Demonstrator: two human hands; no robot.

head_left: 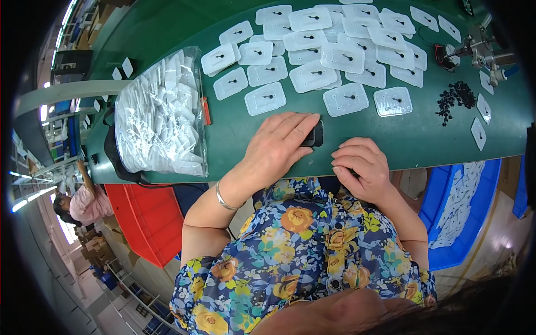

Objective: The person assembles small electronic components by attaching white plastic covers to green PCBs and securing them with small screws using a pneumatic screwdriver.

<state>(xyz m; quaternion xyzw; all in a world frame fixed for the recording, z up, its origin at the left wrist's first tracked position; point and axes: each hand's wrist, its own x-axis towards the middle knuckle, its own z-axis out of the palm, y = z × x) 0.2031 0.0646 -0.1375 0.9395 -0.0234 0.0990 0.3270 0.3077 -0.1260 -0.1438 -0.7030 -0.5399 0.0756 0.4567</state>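
My left hand point(277, 144) lies on the green tabletop by its front edge. Its fingers and thumb close around a small black rounded device point(317, 134), most of which the hand covers. To the right of it, my right hand point(364, 168) rests at the table's edge, fingers loosely curled and a little apart from the thumb; nothing shows in it. Beyond both hands spread many flat white plastic plates point(345, 99), rounded rectangles each with a small black part on top, some overlapping. One plate point(392, 101) farther right has a shiny rim.
A clear bag of white pieces point(159, 120) sits at left beside a red tool point(206, 110). Small black parts point(455, 100) lie at right near a metal stand point(491, 50). Red point(148, 223) and blue bins point(430, 206) stand below the table. Another person point(89, 204) is far left.
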